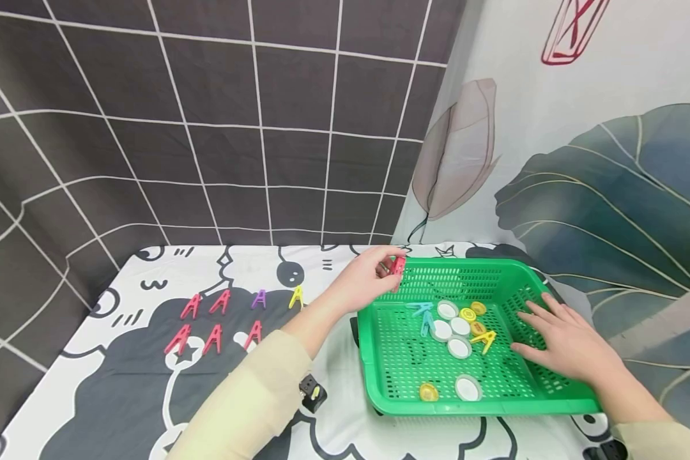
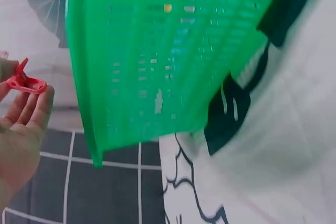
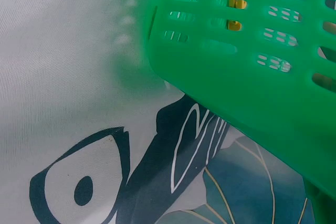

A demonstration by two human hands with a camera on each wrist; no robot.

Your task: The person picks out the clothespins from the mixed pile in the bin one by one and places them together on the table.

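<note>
My left hand [image 1: 370, 275] pinches a red clothespin [image 1: 399, 271] over the left back rim of the green basket [image 1: 483, 407]. In the left wrist view that red clothespin [image 2: 26, 81] sits between thumb and fingertips, beside the basket wall [image 2: 142, 93]. My right hand [image 1: 569, 338] has its fingers spread over the basket's right side, holding nothing. Inside the basket lie blue clothespins [image 1: 427, 324], a yellow clothespin [image 1: 485, 340], several white caps [image 1: 468, 388] and several yellow caps [image 1: 428, 391]. The right wrist view shows only the basket's outside [image 3: 226, 66], not the hand.
Left of the basket, red clothespins [image 1: 213, 338] lie in two loose rows on the patterned cloth [image 1: 121, 390], with a purple clothespin [image 1: 259, 298] and a yellow clothespin [image 1: 296, 296] in the back row. A dark gridded curtain [image 1: 207, 153] hangs behind.
</note>
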